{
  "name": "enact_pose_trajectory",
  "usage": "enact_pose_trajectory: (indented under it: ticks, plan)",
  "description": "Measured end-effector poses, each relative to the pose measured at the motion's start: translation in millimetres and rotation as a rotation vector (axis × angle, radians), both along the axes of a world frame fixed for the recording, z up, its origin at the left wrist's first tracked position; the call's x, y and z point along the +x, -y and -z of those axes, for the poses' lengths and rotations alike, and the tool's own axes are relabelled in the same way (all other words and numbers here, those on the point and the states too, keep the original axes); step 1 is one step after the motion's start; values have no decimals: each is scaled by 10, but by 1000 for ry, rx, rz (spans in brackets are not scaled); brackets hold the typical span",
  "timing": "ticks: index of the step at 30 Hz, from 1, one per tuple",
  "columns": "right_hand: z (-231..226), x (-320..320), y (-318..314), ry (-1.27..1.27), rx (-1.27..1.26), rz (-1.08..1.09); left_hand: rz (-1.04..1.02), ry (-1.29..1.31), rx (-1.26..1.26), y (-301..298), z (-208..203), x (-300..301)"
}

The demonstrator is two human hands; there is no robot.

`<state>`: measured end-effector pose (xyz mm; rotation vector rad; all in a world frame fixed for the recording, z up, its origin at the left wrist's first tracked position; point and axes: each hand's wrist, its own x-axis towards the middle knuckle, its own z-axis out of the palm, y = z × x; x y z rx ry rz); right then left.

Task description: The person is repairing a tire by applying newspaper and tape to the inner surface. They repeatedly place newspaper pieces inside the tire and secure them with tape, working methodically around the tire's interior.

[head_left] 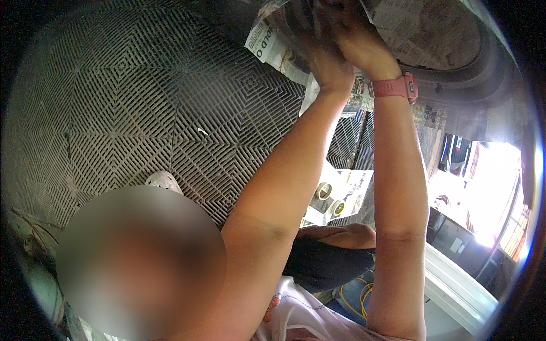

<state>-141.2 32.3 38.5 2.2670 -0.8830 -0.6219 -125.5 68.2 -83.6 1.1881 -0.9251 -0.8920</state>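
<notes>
My two hands reach up together to the top of the view, close against a dark, curved vehicle-like panel [478, 85]. Newspaper sheets [266, 41] cover parts of it and hang along its lower edge. My left hand [324, 54] lies against the hanging paper. Beside it and partly overlapping is my right hand [361, 42], with a pink wristwatch [395, 87] on the wrist. Shadow and the picture's edge hide the fingers of both hands, so what they grip, if anything, does not show.
Two tape rolls [323, 191] lie on a newspaper sheet [355, 184] beyond my arms. Grey ribbed tiles [125, 96] cover the floor, with a light shoe [163, 180] on them. A yellow cable [364, 298] and a white ridged panel [460, 287] are at lower right. A blurred patch covers the lower left.
</notes>
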Motion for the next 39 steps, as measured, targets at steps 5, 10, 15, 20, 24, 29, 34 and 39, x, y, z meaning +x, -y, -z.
enact_pose_trajectory:
  ticks: [5, 10, 15, 20, 24, 29, 34, 39]
  plan:
    - [54, 138, 58, 604, 150, 125, 7, 112, 71, 192, 247, -148]
    - [62, 84, 86, 708, 196, 267, 0, 165, 73, 190, 222, -214]
    - [59, 151, 124, 755, 224, 364, -37, 205, 30, 286, 250, -243]
    - [152, 203, -106, 884, 202, 562, 34, 255, 53, 339, 208, -242]
    - [202, 178, -625, 1344, 178, 661, 268, -254, 57, 131, 189, 5]
    - [701, 109, -1166, 1960, -192, 690, 233, 106, 199, 159, 149, 169]
    - [1130, -34, -1604, 2099, -760, 1333, 158, 236, 107, 196, 208, 43]
    - [1682, -406, -1798, 3047, 45, 1772, 364, 606, 165, 456, 506, 91]
